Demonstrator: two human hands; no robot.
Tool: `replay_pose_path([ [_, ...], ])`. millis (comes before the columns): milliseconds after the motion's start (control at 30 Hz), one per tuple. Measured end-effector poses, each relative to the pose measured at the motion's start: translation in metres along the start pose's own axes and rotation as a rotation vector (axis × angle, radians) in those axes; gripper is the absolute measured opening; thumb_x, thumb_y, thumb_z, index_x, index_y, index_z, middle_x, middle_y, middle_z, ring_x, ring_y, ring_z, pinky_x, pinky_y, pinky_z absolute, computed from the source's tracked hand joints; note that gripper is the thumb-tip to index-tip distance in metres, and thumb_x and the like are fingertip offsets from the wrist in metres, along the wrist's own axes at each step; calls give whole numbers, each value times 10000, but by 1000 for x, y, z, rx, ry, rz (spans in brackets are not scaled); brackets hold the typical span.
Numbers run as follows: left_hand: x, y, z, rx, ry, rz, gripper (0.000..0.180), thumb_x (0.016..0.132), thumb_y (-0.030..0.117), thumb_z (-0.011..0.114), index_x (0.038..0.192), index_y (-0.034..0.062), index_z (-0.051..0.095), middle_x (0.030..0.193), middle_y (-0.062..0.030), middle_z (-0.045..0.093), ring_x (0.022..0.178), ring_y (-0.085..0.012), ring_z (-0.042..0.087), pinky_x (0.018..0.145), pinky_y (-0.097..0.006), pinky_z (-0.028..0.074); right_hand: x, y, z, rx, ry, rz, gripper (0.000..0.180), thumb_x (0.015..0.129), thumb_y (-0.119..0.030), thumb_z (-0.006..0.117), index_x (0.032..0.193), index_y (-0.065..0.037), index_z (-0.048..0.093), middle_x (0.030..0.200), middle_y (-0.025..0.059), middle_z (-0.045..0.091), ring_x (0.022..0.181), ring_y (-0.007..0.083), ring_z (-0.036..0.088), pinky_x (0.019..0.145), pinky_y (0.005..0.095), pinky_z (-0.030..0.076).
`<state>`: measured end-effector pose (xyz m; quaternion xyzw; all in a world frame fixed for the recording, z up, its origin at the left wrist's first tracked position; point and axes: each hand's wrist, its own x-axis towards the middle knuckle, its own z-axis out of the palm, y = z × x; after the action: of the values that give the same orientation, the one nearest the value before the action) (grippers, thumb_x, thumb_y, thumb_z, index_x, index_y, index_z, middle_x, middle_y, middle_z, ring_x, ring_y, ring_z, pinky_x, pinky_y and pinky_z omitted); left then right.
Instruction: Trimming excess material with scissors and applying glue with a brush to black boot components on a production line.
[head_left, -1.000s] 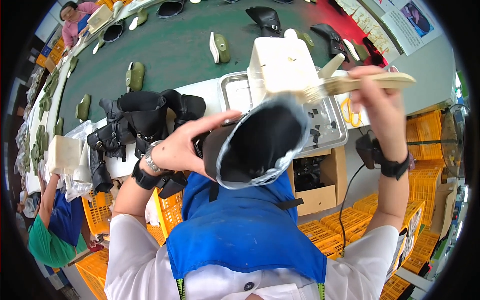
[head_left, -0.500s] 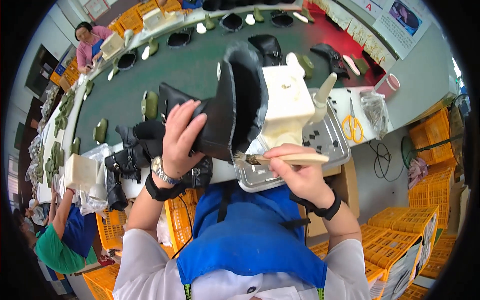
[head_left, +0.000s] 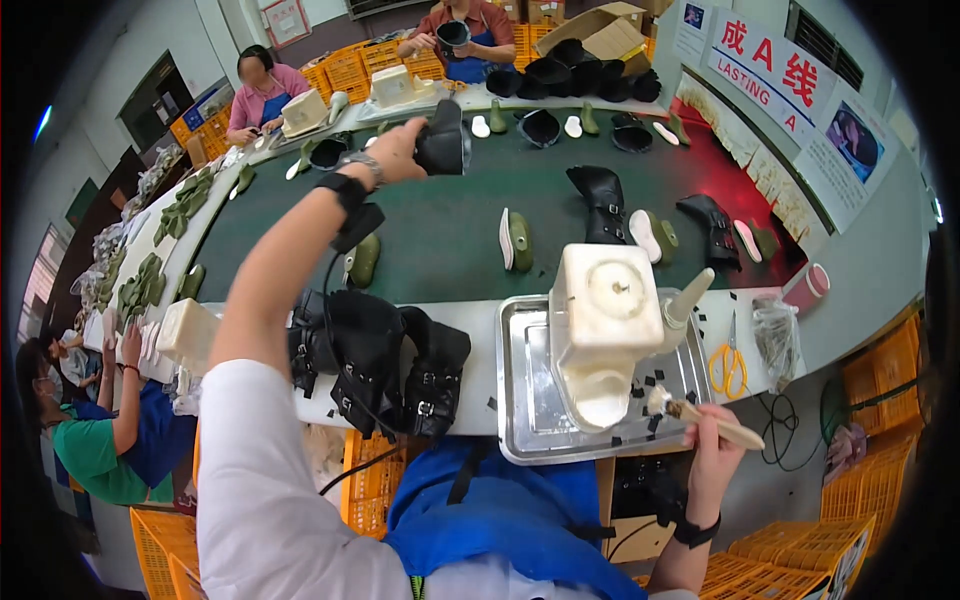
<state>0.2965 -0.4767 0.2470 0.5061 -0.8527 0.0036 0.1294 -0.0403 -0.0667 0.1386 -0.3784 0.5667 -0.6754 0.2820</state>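
My left hand point(head_left: 397, 150) is stretched far out over the dark green conveyor belt point(head_left: 450, 235) and grips a black boot upper point(head_left: 442, 140) above it. My right hand point(head_left: 712, 440) is low at the right, closed around a wooden-handled brush point(head_left: 700, 415) whose bristles rest at the edge of the metal tray point(head_left: 530, 420). A cream glue pot point(head_left: 605, 325) stands in that tray, just left of the brush. Several black boot uppers point(head_left: 375, 360) lie piled on the bench edge under my left arm.
Black boots point(head_left: 600, 205), green lasts point(head_left: 520, 240) and pale insoles point(head_left: 641, 232) lie along the belt. Yellow scissors point(head_left: 728, 362) and a pink cup point(head_left: 808, 288) sit at the right. Other people work at the far side and lower left. Orange crates stand below the bench.
My left hand has carried the black boot upper from in front of me out over the belt. My right hand has dropped with the brush to the tray's right edge.
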Motion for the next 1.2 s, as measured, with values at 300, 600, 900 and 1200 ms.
replay_pose_path([
  [300, 41, -37, 178, 38, -166, -652, 736, 678, 317, 682, 1292, 137, 318, 1231, -174, 470, 1128, -304, 478, 925, -423, 400, -15, 17, -22, -68, 218, 94, 141, 857, -93, 525, 932, 22, 555, 680, 68, 547, 544, 95, 499, 510, 191, 412],
  [600, 34, -43, 143, 272, -594, -51, 558, 691, 272, 584, 1228, 167, 471, 1210, -135, 512, 1118, -299, 486, 919, -409, 404, 0, 12, -12, -107, 195, 21, 196, 877, -149, 521, 969, 23, 540, 706, 62, 533, 581, 90, 483, 528, 191, 390],
  [900, -165, 88, 16, 48, -29, 245, 259, 760, 238, 598, 955, 71, 559, 645, -140, 596, 627, -326, 597, 578, -397, 487, -7, 21, 2, 21, 33, -21, 197, 887, -133, 507, 998, 24, 550, 756, 69, 555, 620, 90, 503, 542, 186, 403],
  [1200, -280, 109, 186, -43, 137, -385, 1017, 625, 359, 729, 1361, 15, 116, 1216, -301, 380, 966, -420, 508, 792, -420, 462, -24, 17, 16, 33, -4, -50, 184, 872, -108, 522, 986, 31, 561, 766, 74, 559, 635, 91, 514, 549, 189, 421],
])
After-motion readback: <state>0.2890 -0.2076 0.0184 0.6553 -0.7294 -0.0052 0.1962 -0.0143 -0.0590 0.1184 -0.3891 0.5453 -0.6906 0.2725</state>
